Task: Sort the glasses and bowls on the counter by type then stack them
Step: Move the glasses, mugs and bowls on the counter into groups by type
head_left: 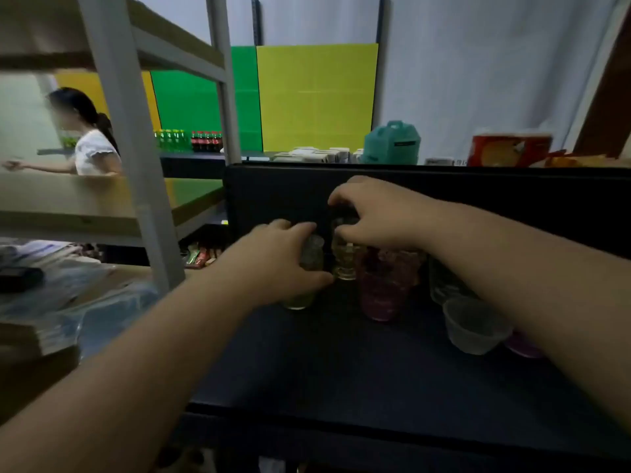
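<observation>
My left hand (273,257) grips a clear glass (309,268) that stands on the dark counter (341,363), its base showing below my fingers. Just to its right, my right hand (372,213) holds a second clear glass (345,257) from above, fingers curled over its rim. A stack of pink glasses (386,285) stands right of that, partly behind my right wrist. Another clear glass (440,285) is half hidden by my right forearm. A clear bowl (474,327) sits in front of it, with a pink bowl (522,344) beside it, mostly hidden.
A dark back panel (273,196) closes the counter's far side. A grey metal shelf rack (136,165) stands at the left with wooden boards and bagged goods. A person in a white top (92,148) stands far left. A teal container (391,143) and boxes sit behind the panel.
</observation>
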The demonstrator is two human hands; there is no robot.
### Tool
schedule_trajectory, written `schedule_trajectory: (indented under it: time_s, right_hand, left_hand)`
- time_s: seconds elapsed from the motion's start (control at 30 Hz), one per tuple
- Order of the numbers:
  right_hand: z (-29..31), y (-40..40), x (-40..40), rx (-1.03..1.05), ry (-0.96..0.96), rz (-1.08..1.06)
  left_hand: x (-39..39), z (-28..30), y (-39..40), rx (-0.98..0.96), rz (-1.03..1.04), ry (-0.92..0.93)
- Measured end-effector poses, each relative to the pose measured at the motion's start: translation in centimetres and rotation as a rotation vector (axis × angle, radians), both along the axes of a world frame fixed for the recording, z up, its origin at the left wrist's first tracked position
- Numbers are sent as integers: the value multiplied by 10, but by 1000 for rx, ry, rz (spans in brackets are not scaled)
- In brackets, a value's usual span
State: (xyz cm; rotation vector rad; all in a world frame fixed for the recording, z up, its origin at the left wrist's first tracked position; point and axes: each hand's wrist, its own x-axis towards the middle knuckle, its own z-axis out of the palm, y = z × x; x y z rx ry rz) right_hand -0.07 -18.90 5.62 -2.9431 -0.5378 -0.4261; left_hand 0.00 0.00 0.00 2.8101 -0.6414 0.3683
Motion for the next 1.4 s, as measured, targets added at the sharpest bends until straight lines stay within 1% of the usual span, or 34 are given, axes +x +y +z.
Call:
schedule_trajectory:
  time_s: [0.07, 0.13, 0.4, 0.5, 0.67, 0.77, 0.87, 1.03, 1.13, 1.23, 1.3, 1.4]
  right_hand:
    - [0, 9, 11, -66, 17, -13]
    - [-4, 19, 22, -127, 72, -47]
    - [-14, 54, 66, -408, 239, -66]
    - [-17, 66, 85, -527, 243, -102]
    - [-20, 79, 106, -558, 302, -126]
    - [-26, 83, 111, -598, 389, -136]
    - [-36, 87, 119, -543, 480, -111]
    - [-37, 87, 119, -444, 472, -17]
    - [-24, 81, 108, -283, 390, 32]
    - [-3, 72, 87, -192, 257, 40]
    - [11, 64, 65, -124, 177, 44]
    - [23, 47, 25, 32, 86, 33]
  left_hand:
    - [4, -6, -6, 73, 13, 5]
    - [9, -15, -6, 91, 5, -2]
    - [17, -23, 29, -62, 0, -85]
    - [15, -21, 45, -118, 9, -122]
    - [11, -18, 63, -158, -19, -125]
    - [13, -20, 68, -149, -24, -118]
    - [14, -22, 68, -141, -24, -104]
    - [17, -25, 69, -128, -37, -79]
    - [14, -22, 71, -126, -39, -57]
    - [7, -15, 70, -142, -19, -52]
    - [0, -9, 67, -169, -7, -73]
    - [-14, 0, 61, -208, -10, -106]
